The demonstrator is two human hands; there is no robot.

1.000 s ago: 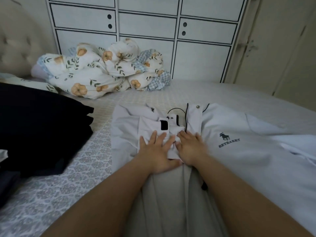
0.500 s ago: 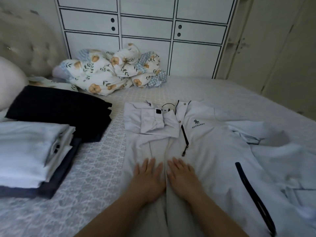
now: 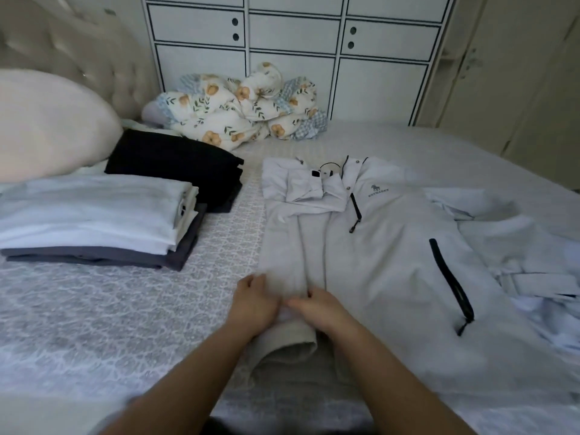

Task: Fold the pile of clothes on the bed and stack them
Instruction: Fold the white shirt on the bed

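1. You are mid-fold on the white jacket (image 3: 376, 246), spread on the bed (image 3: 125, 309) beyond your fingers.
2. Left hand (image 3: 254, 304) and right hand (image 3: 320, 309) fingers curl onto the folded-in sleeve (image 3: 292, 321).
3. Next, the far sleeve needs folding in.

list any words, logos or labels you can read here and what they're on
Small dark lettering under a horse logo on the chest of the white jacket: too blurred to read for certain.
Small black tag at the jacket's collar: no text legible.
Nothing else in view carries readable text.
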